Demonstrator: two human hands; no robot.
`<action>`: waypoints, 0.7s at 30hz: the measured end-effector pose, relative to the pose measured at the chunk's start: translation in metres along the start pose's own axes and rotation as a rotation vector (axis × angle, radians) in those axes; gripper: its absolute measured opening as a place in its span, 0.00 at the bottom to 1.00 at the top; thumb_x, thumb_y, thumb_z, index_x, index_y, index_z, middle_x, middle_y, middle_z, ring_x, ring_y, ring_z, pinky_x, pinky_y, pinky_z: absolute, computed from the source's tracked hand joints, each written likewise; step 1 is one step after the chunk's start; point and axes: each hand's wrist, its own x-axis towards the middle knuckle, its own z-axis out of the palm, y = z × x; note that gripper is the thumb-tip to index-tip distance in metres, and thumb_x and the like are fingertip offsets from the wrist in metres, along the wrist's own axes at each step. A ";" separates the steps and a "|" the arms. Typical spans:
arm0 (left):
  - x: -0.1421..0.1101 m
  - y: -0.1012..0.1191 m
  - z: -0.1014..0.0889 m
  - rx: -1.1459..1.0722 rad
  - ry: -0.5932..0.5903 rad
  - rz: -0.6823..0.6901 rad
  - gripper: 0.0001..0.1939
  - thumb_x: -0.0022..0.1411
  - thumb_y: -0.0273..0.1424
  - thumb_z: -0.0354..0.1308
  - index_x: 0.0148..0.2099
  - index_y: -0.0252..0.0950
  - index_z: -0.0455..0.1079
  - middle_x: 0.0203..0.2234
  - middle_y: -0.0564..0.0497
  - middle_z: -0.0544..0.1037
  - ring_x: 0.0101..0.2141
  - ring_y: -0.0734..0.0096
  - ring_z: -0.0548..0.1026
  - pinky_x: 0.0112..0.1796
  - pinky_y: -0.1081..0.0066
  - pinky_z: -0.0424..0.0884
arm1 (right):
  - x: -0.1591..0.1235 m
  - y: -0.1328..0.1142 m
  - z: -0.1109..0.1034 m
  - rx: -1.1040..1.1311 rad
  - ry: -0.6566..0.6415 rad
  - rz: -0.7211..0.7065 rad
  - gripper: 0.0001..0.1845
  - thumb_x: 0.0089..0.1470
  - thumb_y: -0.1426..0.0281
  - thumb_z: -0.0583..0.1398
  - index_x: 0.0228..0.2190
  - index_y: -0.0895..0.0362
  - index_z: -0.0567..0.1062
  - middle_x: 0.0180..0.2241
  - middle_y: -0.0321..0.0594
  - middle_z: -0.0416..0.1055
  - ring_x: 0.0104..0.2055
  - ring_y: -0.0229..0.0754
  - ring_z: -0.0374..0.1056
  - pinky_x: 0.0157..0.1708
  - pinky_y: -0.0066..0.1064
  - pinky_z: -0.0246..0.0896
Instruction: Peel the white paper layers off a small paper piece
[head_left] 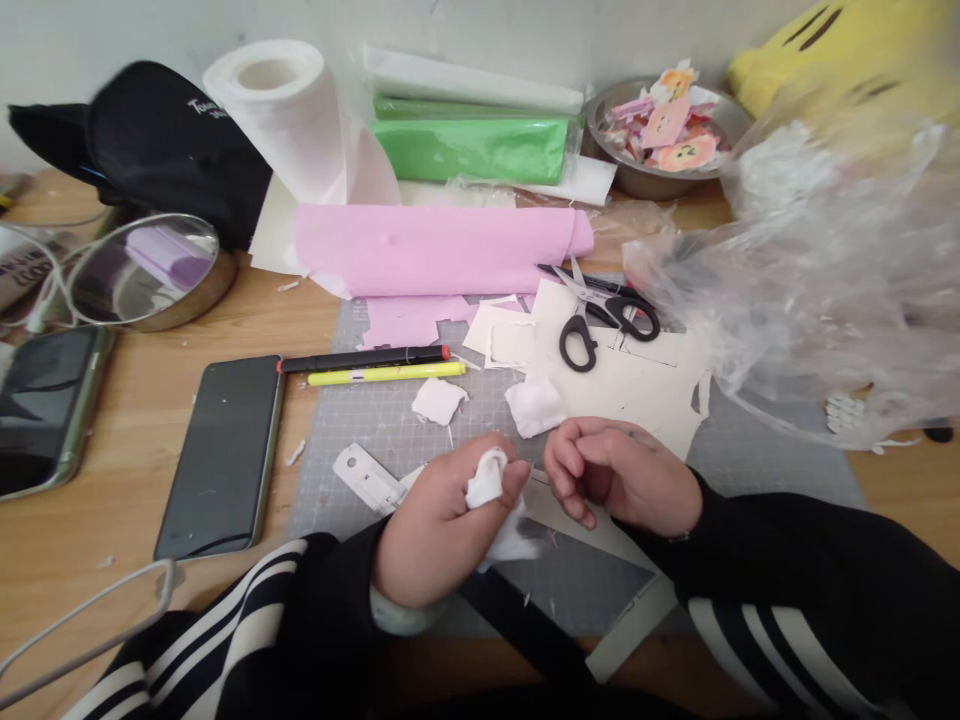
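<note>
My left hand (454,515) is closed around a soft white wad (487,478), which looks like cotton or tissue. One end pokes out between thumb and forefinger, and more white fluff hangs below the fist. To its right, my right hand (619,475) is loosely curled, with the fingers apart and nothing visible in them. Just beyond the hands, a puffy white pad (535,405) and a smaller white piece (439,401) lie on the grey cutting mat (330,420). A white ruler (369,478) is partly hidden behind my left hand.
Black-handled scissors (577,342) rest on cream card (637,375). A yellow pen (386,374), black marker (360,358) and phone (221,455) lie left. Behind are pink roll (442,250), white roll (281,130) and metal bowl (652,180) of cutouts. Clear plastic (840,280) covers the right.
</note>
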 end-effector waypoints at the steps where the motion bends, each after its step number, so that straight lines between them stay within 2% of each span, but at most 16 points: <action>1: 0.000 0.000 0.000 0.004 -0.001 -0.002 0.15 0.59 0.37 0.45 0.24 0.34 0.57 0.18 0.57 0.58 0.22 0.79 0.58 0.25 0.76 0.57 | 0.000 0.000 0.000 0.001 0.014 -0.001 0.07 0.39 0.75 0.50 0.15 0.60 0.58 0.14 0.33 0.59 0.14 0.30 0.58 0.11 0.20 0.51; 6: 0.000 0.000 0.000 0.019 -0.010 -0.020 0.15 0.60 0.38 0.44 0.25 0.34 0.58 0.18 0.56 0.58 0.22 0.79 0.58 0.25 0.75 0.56 | -0.001 0.005 0.001 -0.090 0.087 -0.122 0.18 0.51 0.63 0.49 0.16 0.58 0.53 0.13 0.29 0.51 0.13 0.29 0.55 0.11 0.20 0.48; 9: -0.001 -0.001 0.000 0.008 -0.009 -0.013 0.15 0.59 0.38 0.44 0.24 0.34 0.58 0.18 0.56 0.58 0.22 0.79 0.58 0.25 0.75 0.57 | -0.002 0.006 -0.001 -0.205 0.168 -0.213 0.18 0.49 0.60 0.53 0.18 0.59 0.60 0.14 0.30 0.56 0.15 0.28 0.55 0.12 0.19 0.49; 12: -0.001 -0.001 0.000 0.000 -0.003 -0.003 0.15 0.59 0.37 0.45 0.24 0.34 0.57 0.18 0.56 0.58 0.22 0.79 0.58 0.26 0.76 0.57 | -0.002 0.006 -0.003 -0.251 0.241 -0.283 0.13 0.46 0.62 0.58 0.25 0.61 0.69 0.18 0.34 0.64 0.16 0.27 0.57 0.12 0.20 0.50; 14: 0.000 -0.002 0.000 -0.002 -0.006 0.001 0.15 0.59 0.37 0.45 0.24 0.34 0.57 0.18 0.56 0.58 0.22 0.79 0.58 0.25 0.76 0.57 | -0.001 0.005 -0.004 -0.243 0.269 -0.301 0.13 0.45 0.63 0.59 0.28 0.61 0.71 0.20 0.36 0.67 0.16 0.27 0.58 0.12 0.20 0.51; 21: 0.000 -0.002 0.001 -0.056 0.007 0.043 0.10 0.57 0.34 0.49 0.27 0.35 0.57 0.19 0.57 0.61 0.21 0.80 0.59 0.24 0.77 0.58 | 0.001 0.006 -0.003 -0.199 0.139 -0.200 0.13 0.42 0.66 0.62 0.30 0.61 0.69 0.26 0.39 0.73 0.17 0.27 0.61 0.13 0.19 0.55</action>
